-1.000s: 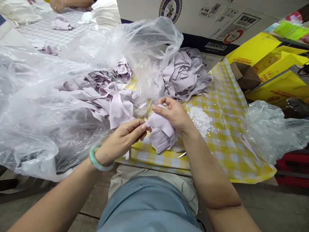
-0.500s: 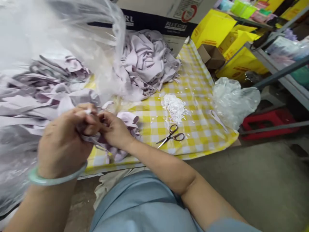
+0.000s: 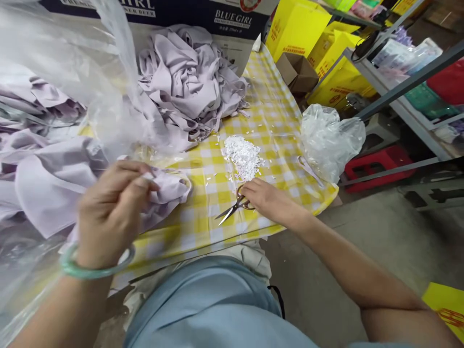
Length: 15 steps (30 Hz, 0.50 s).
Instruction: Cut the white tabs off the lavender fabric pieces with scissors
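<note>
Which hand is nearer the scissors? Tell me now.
Right. The right hand is at the scissors, its fingers by the handles; the left hand is farther off, to their left, by the purple cloth.

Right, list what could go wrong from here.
The right hand, at the dark-handled metal scissors, might brush the loose heap of tiny white pieces beside it and scatter them. The scissors' blades are slightly parted and point leftward, so they could nick the pale lilac fabric at the left hand.

Soft light brightens the checked cloth, the floor is dimmer, the left grip blurred
</note>
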{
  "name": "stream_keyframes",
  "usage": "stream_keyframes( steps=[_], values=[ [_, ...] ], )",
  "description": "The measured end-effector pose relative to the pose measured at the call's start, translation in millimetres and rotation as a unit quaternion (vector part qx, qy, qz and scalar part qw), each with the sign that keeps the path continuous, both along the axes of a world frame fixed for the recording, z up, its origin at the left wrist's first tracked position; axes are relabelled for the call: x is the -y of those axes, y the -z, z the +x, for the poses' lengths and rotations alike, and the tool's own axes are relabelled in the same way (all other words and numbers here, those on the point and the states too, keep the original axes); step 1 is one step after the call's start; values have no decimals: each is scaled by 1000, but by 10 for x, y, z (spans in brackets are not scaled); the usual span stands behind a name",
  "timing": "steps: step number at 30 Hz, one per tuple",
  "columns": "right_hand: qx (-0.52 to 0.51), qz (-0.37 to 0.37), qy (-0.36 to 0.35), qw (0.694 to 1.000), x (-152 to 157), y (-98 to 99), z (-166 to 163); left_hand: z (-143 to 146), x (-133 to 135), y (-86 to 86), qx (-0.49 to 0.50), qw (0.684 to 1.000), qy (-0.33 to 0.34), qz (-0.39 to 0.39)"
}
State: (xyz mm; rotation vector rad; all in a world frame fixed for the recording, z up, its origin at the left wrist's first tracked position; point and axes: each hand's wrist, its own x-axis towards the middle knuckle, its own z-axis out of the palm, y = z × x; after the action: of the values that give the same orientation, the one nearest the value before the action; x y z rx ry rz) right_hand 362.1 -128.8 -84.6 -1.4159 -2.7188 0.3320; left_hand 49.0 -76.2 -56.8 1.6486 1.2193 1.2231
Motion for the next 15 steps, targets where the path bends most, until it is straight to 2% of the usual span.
stream_keyframes(
  steps=[2,4,7,9,11,13,14,15],
  values=[
    [47,12,-35,998,-53,-11,-29,177,7,100,30,998,48,-30],
    [65,24,-67,995,-117,-26,-21,290,20,171,72,989,84,-96],
    [57,45,-102,992,-181,-26,108,345,63,228,108,977,98,-158],
    [27,58,-94,994,-168,-6,226,369,101,258,127,971,105,-173],
    [-53,62,-35,996,-95,40,300,425,138,297,137,967,111,-185],
    [-186,40,85,978,21,119,278,513,167,345,139,962,123,-199],
    [-268,14,157,950,84,170,226,560,176,370,139,959,134,-207],
    [-355,-25,224,907,144,223,150,604,182,392,143,955,147,-216]
  ],
)
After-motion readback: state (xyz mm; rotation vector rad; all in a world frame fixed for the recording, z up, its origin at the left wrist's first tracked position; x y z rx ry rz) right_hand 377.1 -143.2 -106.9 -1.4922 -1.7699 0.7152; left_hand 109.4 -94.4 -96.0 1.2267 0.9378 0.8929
